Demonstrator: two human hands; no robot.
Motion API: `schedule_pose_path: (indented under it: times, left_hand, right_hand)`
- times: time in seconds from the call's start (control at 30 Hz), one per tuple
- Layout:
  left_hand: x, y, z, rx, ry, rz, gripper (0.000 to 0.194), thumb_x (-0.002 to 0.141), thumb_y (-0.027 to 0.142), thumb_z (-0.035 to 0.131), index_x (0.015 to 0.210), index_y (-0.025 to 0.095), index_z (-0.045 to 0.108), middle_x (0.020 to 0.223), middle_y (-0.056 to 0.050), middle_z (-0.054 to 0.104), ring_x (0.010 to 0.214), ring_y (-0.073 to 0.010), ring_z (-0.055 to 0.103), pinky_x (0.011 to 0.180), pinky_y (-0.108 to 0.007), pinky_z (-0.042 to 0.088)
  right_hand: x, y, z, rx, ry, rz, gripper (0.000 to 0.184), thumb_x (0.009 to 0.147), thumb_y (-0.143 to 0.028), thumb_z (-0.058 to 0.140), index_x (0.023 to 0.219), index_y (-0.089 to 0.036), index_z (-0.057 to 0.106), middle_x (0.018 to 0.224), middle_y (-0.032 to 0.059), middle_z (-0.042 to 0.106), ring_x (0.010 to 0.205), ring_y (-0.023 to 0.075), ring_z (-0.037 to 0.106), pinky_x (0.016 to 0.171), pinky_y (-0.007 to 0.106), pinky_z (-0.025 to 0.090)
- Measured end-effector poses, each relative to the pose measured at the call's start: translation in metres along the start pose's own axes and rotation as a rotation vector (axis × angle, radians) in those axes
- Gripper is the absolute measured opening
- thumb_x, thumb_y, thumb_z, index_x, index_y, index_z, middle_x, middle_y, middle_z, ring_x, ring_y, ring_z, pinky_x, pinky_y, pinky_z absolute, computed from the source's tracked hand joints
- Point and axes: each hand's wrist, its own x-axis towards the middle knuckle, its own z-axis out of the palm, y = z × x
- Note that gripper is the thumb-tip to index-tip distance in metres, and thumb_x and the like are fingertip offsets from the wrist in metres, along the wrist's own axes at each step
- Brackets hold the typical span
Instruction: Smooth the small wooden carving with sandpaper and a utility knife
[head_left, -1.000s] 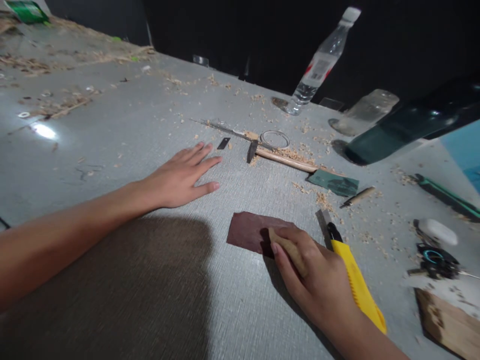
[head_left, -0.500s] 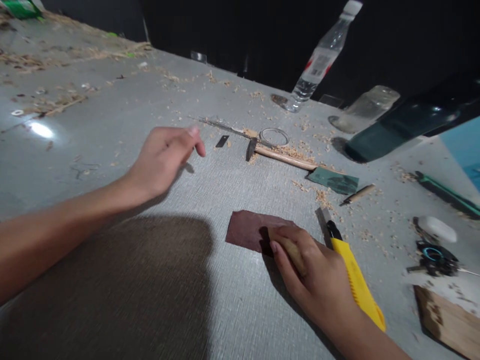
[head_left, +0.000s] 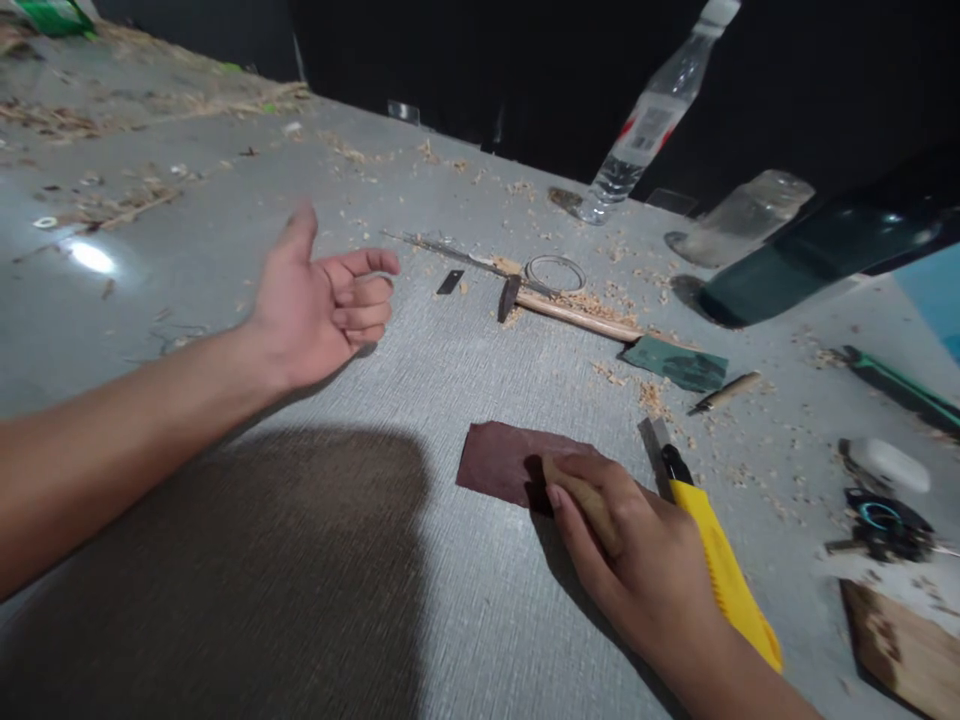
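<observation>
My right hand (head_left: 637,545) is closed around a small light-brown piece of wood (head_left: 589,505), mostly hidden by the fingers. Its end rests on or just over a reddish-brown sheet of sandpaper (head_left: 499,465) lying on the grey tabletop (head_left: 480,620). Just right of that hand lies a yellow utility knife (head_left: 724,570) with its blade out. My left hand (head_left: 322,300) is held palm up over the table, thumb raised and fingers loosely curled, with nothing in it. Nearest to it is a small dark blade (head_left: 451,282).
Beyond the sandpaper lie a hammer (head_left: 577,315), a green sandpaper piece (head_left: 679,363), a wire ring (head_left: 556,273) and wood shavings. A water bottle (head_left: 652,125), a glass jar (head_left: 750,220) and a dark bottle (head_left: 795,260) stand behind. Keys (head_left: 889,525) and a wooden board (head_left: 904,635) lie right.
My left hand has turned over from palm down to palm up, its thumb now raised. My right hand keeps the wood piece at the same place on the sandpaper. The view shifted slightly.
</observation>
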Motion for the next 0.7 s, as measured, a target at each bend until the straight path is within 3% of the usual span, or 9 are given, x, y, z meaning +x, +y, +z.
schedule_pose_path:
  times: [0.07, 0.13, 0.23, 0.3, 0.43, 0.53, 0.63, 0.7]
  left_hand:
    - [0.003, -0.003, 0.000, 0.021, 0.066, 0.095, 0.087, 0.097, 0.091, 0.017, 0.099, 0.021, 0.068, 0.066, -0.002, 0.049, 0.053, -0.0159, 0.046, 0.051, -0.033, 0.040]
    - [0.004, -0.005, 0.002, 0.083, 0.127, 0.175, 0.085, 0.099, 0.089, 0.017, 0.109, 0.021, 0.068, 0.089, -0.010, 0.065, 0.078, -0.0234, 0.063, 0.064, -0.038, 0.048]
    - [0.001, -0.004, 0.005, 0.253, 0.171, 0.290, 0.073, 0.103, 0.081, 0.022, 0.117, 0.023, 0.066, 0.126, -0.014, 0.069, 0.115, -0.0311, 0.064, 0.078, -0.043, 0.051]
    - [-0.001, -0.001, 0.006, 0.303, 0.180, 0.340, 0.068, 0.105, 0.076, 0.023, 0.117, 0.024, 0.065, 0.140, -0.011, 0.066, 0.126, -0.0327, 0.060, 0.085, -0.045, 0.051]
    - [0.000, -0.004, 0.006, 0.279, 0.207, 0.344, 0.068, 0.107, 0.072, 0.017, 0.117, 0.024, 0.064, 0.143, -0.011, 0.065, 0.127, -0.0317, 0.061, 0.090, -0.047, 0.052]
    - [0.004, -0.021, 0.004, 0.570, 0.186, 0.442, 0.064, 0.105, 0.077, 0.029, 0.118, 0.026, 0.066, 0.138, -0.011, 0.065, 0.120, -0.0307, 0.064, 0.092, -0.048, 0.053]
    - [0.007, -0.040, 0.001, 0.946, 0.071, 0.445, 0.067, 0.102, 0.084, 0.038, 0.118, 0.026, 0.070, 0.138, -0.011, 0.063, 0.129, -0.0314, 0.060, 0.112, -0.053, 0.048]
    - [0.009, -0.047, -0.002, 0.962, 0.116, 0.420, 0.067, 0.104, 0.082, 0.034, 0.123, 0.028, 0.070, 0.138, -0.010, 0.064, 0.129, -0.0305, 0.060, 0.118, -0.055, 0.045]
  right_hand:
    - [0.000, 0.000, 0.000, 0.004, -0.004, -0.001, 0.012, 0.108, -0.026, 0.056, 0.118, -0.023, 0.061, 0.099, 0.0055, 0.083, 0.074, 0.0213, 0.080, 0.064, 0.034, 0.063]
    - [0.001, -0.001, -0.001, 0.008, -0.010, 0.002, 0.013, 0.108, -0.026, 0.056, 0.118, -0.023, 0.062, 0.100, 0.0056, 0.083, 0.075, 0.0217, 0.081, 0.065, 0.035, 0.063]
    - [0.001, -0.001, -0.001, 0.014, -0.018, 0.011, 0.013, 0.108, -0.027, 0.056, 0.117, -0.023, 0.063, 0.101, 0.0056, 0.083, 0.077, 0.0222, 0.081, 0.066, 0.036, 0.064]
    - [0.001, 0.000, -0.001, 0.020, -0.020, 0.015, 0.012, 0.108, -0.027, 0.056, 0.117, -0.023, 0.063, 0.102, 0.0057, 0.083, 0.077, 0.0220, 0.081, 0.066, 0.036, 0.064]
    - [0.000, 0.000, 0.000, 0.018, -0.016, 0.015, 0.013, 0.107, -0.027, 0.056, 0.118, -0.024, 0.063, 0.103, 0.0055, 0.083, 0.078, 0.0222, 0.082, 0.067, 0.036, 0.064]
    - [0.000, 0.000, 0.000, 0.016, -0.007, 0.013, 0.013, 0.107, -0.027, 0.056, 0.118, -0.024, 0.063, 0.101, 0.0046, 0.083, 0.074, 0.0214, 0.081, 0.064, 0.034, 0.063]
    - [0.000, 0.000, -0.001, 0.021, -0.004, 0.008, 0.013, 0.107, -0.027, 0.057, 0.119, -0.025, 0.062, 0.101, 0.0041, 0.083, 0.073, 0.0204, 0.080, 0.062, 0.033, 0.062]
    - [0.000, 0.000, -0.001, 0.018, -0.004, 0.005, 0.013, 0.107, -0.027, 0.057, 0.119, -0.025, 0.062, 0.101, 0.0037, 0.083, 0.073, 0.0202, 0.080, 0.062, 0.032, 0.062]
